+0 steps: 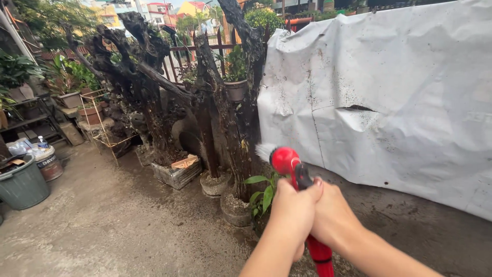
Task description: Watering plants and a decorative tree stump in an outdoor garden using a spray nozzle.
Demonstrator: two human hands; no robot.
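1. Outdoor yard, bare concrete ground (102, 225) stained and damp-looking; a gnarled dark driftwood stump (148, 87) fills the upper left and centre, with potted plants hung and set about it; a white tarpaulin (389, 97) covers the right half of the frame.
2. Lower centre: left hand (293, 213) and right hand (333, 218) are both closed round the red hose spray nozzle (287, 161), pressed against each other; nozzle head points up-left toward the stump, a short white spray showing at its tip (trigger finger position cannot be told).
3. Small green plant (262, 195) in a stone pot (234, 209) sits just beside and below the nozzle; a hard jet at this closeness could, I judge, flatten leaves or wash soil out.
4. Hanging grey pot (236, 90) in the upper centre looks lightly perched; strong spray might rock it.
5. Wet concrete underfoot is a likely slip risk; runoff would head for the green bin (23, 184) and paint bucket (49, 164) at lower left.
6. Overspray to the right would hit the tarpaulin and splash back.
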